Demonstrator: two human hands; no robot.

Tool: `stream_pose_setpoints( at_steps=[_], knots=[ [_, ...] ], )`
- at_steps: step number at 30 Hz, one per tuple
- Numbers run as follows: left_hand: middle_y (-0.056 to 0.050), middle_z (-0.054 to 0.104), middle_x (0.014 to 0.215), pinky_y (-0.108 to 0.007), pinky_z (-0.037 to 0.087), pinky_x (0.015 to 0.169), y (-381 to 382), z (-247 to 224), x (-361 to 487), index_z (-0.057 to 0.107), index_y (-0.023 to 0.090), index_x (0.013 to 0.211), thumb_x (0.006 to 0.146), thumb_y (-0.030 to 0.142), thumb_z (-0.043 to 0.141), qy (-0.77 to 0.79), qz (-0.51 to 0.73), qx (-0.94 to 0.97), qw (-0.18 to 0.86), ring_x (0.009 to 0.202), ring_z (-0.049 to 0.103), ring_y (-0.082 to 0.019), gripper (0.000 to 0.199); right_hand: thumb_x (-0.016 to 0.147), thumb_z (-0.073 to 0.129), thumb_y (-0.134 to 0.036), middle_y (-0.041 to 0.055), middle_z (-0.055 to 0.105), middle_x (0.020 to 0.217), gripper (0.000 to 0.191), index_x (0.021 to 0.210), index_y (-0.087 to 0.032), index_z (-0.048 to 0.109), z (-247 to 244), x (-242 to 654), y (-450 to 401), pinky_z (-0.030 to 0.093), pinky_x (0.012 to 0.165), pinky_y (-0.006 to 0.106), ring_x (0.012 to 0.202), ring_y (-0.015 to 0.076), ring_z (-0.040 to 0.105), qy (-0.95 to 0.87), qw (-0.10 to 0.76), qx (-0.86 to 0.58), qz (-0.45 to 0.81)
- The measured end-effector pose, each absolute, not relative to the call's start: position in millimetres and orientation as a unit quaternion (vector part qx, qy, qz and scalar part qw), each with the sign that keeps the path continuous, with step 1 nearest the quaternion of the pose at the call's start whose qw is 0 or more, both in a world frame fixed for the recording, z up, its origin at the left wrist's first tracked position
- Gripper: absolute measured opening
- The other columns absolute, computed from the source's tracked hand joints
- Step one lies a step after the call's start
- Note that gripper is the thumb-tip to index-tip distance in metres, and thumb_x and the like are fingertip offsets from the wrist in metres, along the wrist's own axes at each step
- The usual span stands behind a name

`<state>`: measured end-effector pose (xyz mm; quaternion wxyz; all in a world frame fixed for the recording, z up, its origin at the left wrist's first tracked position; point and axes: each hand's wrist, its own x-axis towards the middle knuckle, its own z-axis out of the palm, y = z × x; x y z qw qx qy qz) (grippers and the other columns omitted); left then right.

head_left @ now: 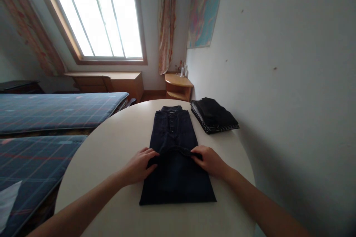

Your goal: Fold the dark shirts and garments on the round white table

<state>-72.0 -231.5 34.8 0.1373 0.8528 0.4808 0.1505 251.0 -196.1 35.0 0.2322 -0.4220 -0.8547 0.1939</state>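
Note:
A dark navy button-front shirt point(175, 127) lies on the round cream table point(116, 133), its collar at the far end and its sides tucked into a long narrow shape. Across its middle, the hem end is folded up over the front and its edge bows slightly upward. My left hand point(144, 163) pinches the left corner of that folded edge between thumb and fingers. On the opposite side, my right hand point(207, 159) grips the right corner the same way. The crease of the fold lies nearest to me. Cloth under the folded layer is hidden.
A stack of folded dark clothes point(214, 114) rests at the table's far right, close to the white wall point(292, 111). Plaid mattresses point(55, 111) stand to the left. Beyond are a wooden desk point(125, 77) below the window and a corner shelf point(178, 80).

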Motion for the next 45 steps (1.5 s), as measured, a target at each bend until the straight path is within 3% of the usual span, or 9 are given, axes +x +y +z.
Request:
stream_pose_setpoints(
  at_steps=[9,18,27,31,35,41,45],
  knots=[
    [-0.006,0.069,0.108,-0.039,0.048,0.095,-273,48,-73,0.065,0.023,0.115,0.086,0.02,0.06,0.472,0.117,0.859,0.161,0.105,0.061,-0.024,0.03,0.085,0.059,-0.017,0.0053,0.076,0.094,0.018,0.096,-0.019,0.074,46,254,-232,0.049,0.081,0.029,0.087,0.0185,0.069,-0.872,0.178,-0.395,0.23],
    [-0.007,0.075,0.097,-0.042,0.047,0.091,-243,59,-52,0.069,0.023,0.102,0.084,0.038,0.064,0.549,0.026,0.821,0.155,0.095,0.069,-0.029,0.024,0.086,0.068,-0.045,0.0066,0.077,0.098,0.029,0.102,-0.023,0.076,58,237,-217,0.048,0.08,0.032,0.091,0.0248,0.071,-0.858,0.093,-0.463,0.201],
    [-0.005,0.071,0.084,-0.031,0.048,0.067,-223,79,-55,0.068,0.021,0.088,0.083,0.034,0.062,0.541,-0.015,0.812,0.219,0.08,0.067,-0.024,0.015,0.1,0.048,-0.038,0.0064,0.076,0.093,0.029,0.101,-0.023,0.073,61,230,-211,0.046,0.073,0.029,0.084,0.0221,0.071,-0.844,0.07,-0.491,0.202],
    [-0.003,0.069,0.08,-0.029,0.046,0.064,-221,80,-57,0.067,0.021,0.082,0.084,0.033,0.061,0.52,-0.02,0.815,0.255,0.075,0.066,-0.022,0.013,0.092,0.061,-0.044,0.0065,0.076,0.095,0.028,0.106,-0.022,0.073,62,234,-209,0.046,0.074,0.029,0.085,0.0222,0.069,-0.848,0.068,-0.473,0.23],
    [-0.002,0.069,0.082,-0.028,0.045,0.065,-222,88,-60,0.067,0.021,0.085,0.086,0.031,0.058,0.501,0.005,0.823,0.268,0.076,0.066,-0.021,0.013,0.086,0.068,-0.031,0.0037,0.075,0.087,0.019,0.101,-0.021,0.075,77,239,-206,0.045,0.069,0.027,0.075,0.0179,0.067,-0.842,0.045,-0.454,0.289],
    [-0.004,0.071,0.092,-0.032,0.047,0.076,-203,125,-69,0.068,0.024,0.103,0.092,0.036,0.051,0.502,0.051,0.836,0.215,0.088,0.066,-0.024,0.023,0.091,0.061,-0.032,0.0035,0.075,0.093,0.019,0.102,-0.022,0.073,118,246,-181,0.047,0.075,0.028,0.081,0.0184,0.067,-0.858,0.108,-0.426,0.267],
    [-0.004,0.071,0.09,-0.031,0.046,0.074,-167,152,-67,0.068,0.022,0.1,0.094,0.034,0.049,0.52,0.078,0.84,0.133,0.083,0.066,-0.022,0.024,0.095,0.057,-0.028,0.0051,0.074,0.103,0.021,0.109,-0.021,0.071,142,243,-146,0.048,0.085,0.031,0.092,0.0211,0.068,-0.874,0.154,-0.425,0.18]
  ],
)
